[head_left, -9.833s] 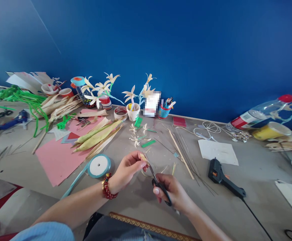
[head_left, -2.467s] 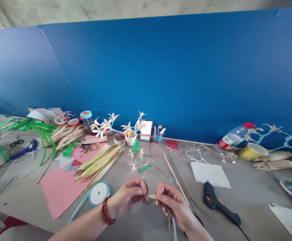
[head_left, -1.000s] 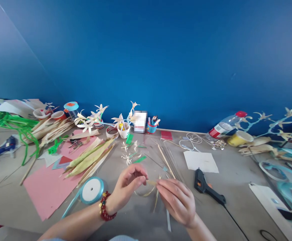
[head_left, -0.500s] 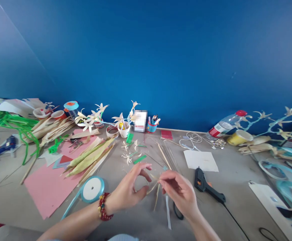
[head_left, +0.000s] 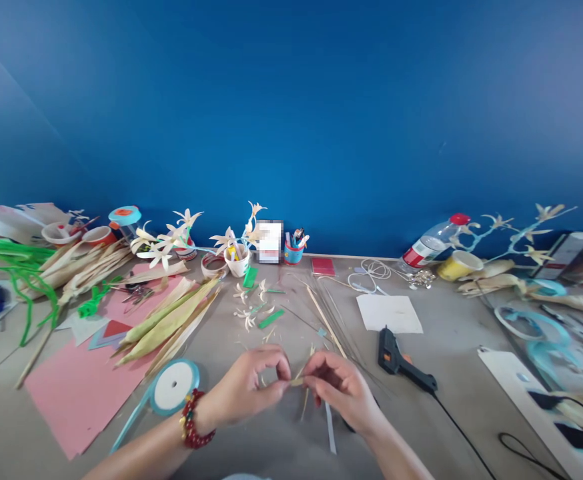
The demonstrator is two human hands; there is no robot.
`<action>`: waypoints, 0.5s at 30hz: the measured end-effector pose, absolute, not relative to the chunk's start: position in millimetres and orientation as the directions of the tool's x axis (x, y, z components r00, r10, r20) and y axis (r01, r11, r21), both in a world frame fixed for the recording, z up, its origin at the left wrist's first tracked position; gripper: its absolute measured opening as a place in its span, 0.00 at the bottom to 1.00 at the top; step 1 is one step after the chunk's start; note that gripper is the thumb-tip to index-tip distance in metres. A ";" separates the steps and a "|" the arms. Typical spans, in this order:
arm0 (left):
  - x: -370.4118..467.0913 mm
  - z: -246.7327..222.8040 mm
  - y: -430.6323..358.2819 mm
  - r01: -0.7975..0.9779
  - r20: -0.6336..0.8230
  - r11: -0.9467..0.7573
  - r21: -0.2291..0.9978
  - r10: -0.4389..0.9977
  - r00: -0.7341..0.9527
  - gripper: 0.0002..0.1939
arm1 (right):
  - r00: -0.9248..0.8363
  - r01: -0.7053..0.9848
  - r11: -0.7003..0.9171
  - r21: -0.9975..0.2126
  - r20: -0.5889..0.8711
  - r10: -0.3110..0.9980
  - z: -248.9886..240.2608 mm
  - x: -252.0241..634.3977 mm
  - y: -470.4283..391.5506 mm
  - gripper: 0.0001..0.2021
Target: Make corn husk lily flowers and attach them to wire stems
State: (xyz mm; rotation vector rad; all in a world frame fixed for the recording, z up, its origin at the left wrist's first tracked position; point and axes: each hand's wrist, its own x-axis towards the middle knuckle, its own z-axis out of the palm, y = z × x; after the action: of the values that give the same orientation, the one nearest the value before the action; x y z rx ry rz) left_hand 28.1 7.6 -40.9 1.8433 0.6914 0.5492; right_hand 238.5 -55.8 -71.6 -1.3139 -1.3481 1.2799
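Between my two hands, a thin pale strip of dried husk [head_left: 297, 382] is stretched over the table. My left hand [head_left: 255, 381], with a red bead bracelet at the wrist, pinches one end between thumb and forefinger. The other end sits in the closed fingers of my right hand [head_left: 340, 385]. Thin straw-coloured pieces stick out near the right fingertips. A narrow white strip [head_left: 330, 430] lies below the right hand. Beyond the hands are small white husk flowers [head_left: 247, 317] and a green piece of tape [head_left: 271, 319].
At left lie corn husks [head_left: 164, 320], pink paper [head_left: 79, 393] and a blue ribbon spool [head_left: 164, 387]. A black glue gun [head_left: 402, 363] with its cord, a white paper [head_left: 389, 314] and a power strip [head_left: 516, 400] are at right. Cups and a bottle [head_left: 429, 247] line the blue wall.
My left hand has closed from an open curl into a pinch on the strip, beside the right hand. The view has shifted slightly to the right.
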 end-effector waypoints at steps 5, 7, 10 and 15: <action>32.3 -48.3 6.3 0.202 0.004 -0.182 0.962 0.754 0.657 0.06 | 0.103 0.864 -0.030 -0.502 0.118 0.988 -79.6 288.2 -30.6 0.08; 35.1 -51.6 6.6 0.173 -0.014 -0.124 0.977 0.774 0.633 0.08 | 0.137 0.937 -0.104 -0.333 0.075 0.988 -87.2 299.8 -20.3 0.06; 37.0 -56.6 8.3 0.142 -0.038 -0.066 0.988 0.779 0.626 0.09 | 0.143 0.946 -0.124 -0.299 0.043 0.989 -100.1 301.9 -11.6 0.05; 34.5 -65.4 12.1 0.118 -0.045 -0.032 0.993 0.804 0.592 0.09 | 0.176 0.922 -0.157 -0.354 0.023 0.984 -111.6 302.4 -8.2 0.05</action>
State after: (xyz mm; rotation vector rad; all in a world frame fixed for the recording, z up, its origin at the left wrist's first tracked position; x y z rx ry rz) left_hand 34.5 12.1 -65.4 1.5270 0.8106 0.6611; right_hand 302.4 -8.2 -111.6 -2.1689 -1.8231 0.3079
